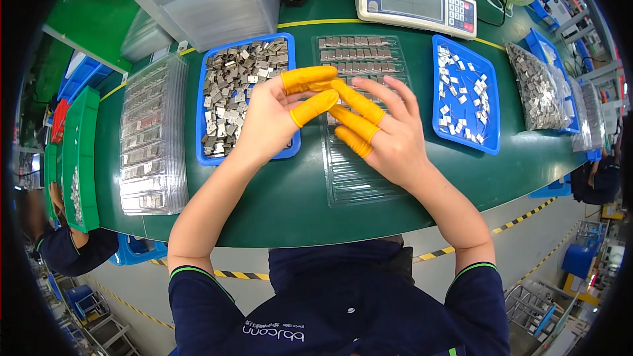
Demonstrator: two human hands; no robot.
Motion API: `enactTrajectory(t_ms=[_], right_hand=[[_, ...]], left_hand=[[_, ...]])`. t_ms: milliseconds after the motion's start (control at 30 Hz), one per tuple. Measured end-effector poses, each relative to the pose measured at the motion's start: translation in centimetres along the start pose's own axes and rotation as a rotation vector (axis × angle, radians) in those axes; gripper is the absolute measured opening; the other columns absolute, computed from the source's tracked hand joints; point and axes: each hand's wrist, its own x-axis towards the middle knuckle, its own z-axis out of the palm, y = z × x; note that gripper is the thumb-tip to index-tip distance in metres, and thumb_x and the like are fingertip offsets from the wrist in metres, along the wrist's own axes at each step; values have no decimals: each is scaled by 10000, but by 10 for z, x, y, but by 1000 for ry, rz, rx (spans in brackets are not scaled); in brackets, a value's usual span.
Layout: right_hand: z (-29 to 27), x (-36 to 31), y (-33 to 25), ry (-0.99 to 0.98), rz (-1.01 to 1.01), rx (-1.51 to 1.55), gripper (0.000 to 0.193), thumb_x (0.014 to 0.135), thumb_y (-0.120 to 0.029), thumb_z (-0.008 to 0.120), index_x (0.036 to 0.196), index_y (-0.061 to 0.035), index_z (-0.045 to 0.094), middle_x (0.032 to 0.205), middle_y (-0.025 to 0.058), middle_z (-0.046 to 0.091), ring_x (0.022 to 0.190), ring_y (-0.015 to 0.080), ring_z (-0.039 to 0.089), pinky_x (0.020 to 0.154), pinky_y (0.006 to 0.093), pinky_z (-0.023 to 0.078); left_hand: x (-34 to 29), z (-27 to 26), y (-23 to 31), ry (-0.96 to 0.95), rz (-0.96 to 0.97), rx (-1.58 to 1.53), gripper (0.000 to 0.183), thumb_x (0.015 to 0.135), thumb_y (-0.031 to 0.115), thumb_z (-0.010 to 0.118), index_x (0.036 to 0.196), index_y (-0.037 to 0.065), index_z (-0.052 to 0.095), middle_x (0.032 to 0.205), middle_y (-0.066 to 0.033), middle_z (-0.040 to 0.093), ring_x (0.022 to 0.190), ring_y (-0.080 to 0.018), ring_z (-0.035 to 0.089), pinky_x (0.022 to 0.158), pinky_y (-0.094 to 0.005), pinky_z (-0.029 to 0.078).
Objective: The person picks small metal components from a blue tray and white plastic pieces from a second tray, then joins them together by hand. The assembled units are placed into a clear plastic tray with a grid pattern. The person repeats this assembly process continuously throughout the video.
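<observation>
Evidently the work centres on the small metal pieces [359,54] lined up in the far rows of a clear tray [359,181], whose near end looks unfilled. Just above it, the left hand [271,112] and right hand [401,137] meet at their yellow-covered fingertips, seemingly pinching; whether they hold a piece I cannot tell. I judge the step in hand to be fingertip handling over the tray; the next move calls for a light, exact grip that leaves the rows undisturbed. To the left lies a blue bin [200,105] of loose metal pieces, then stacked clear trays [151,151]; to the right, a blue tray [436,102] of white pieces [481,84]. Farther off stands a scale [422,0].
</observation>
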Motion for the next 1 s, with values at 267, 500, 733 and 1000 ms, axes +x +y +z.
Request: enactTrajectory(t_ms=[267,500,733,1000], right_hand=[[-8,1,1,-46,-72,158,266,653,-61,661,918,-65,680,1031,34,636,1143,229,503,972,447,374],[-7,-8,-3,-55,18,501,375,636,-6,611,1003,-72,572,1190,110,521,1090,309,513,929,429,408],[-2,-3,-11,-27,113,549,541,642,-18,612,1167,-53,485,1248,138,449,1034,333,512,881,405,431],[-17,-9,-24,-62,82,527,536,591,-32,595,1123,-55,538,1154,146,522,1013,332,535,861,403,444]], left_hand=[[-1,-14,8,-178,-105,-38,334,739,17,707,1050,-39,598,976,-121,649,876,-159,636,803,-270,512],[-4,-14,13,-242,-181,-82,272,709,-2,717,964,-53,635,897,-123,666,816,-166,652,773,-271,521],[-4,-6,11,-277,-248,-99,240,707,-17,701,938,-47,645,881,-123,671,799,-171,659,744,-273,523],[-24,7,13,-390,-139,55,327,699,13,730,1013,1,642,933,-65,665,860,-121,618,730,-246,502]])
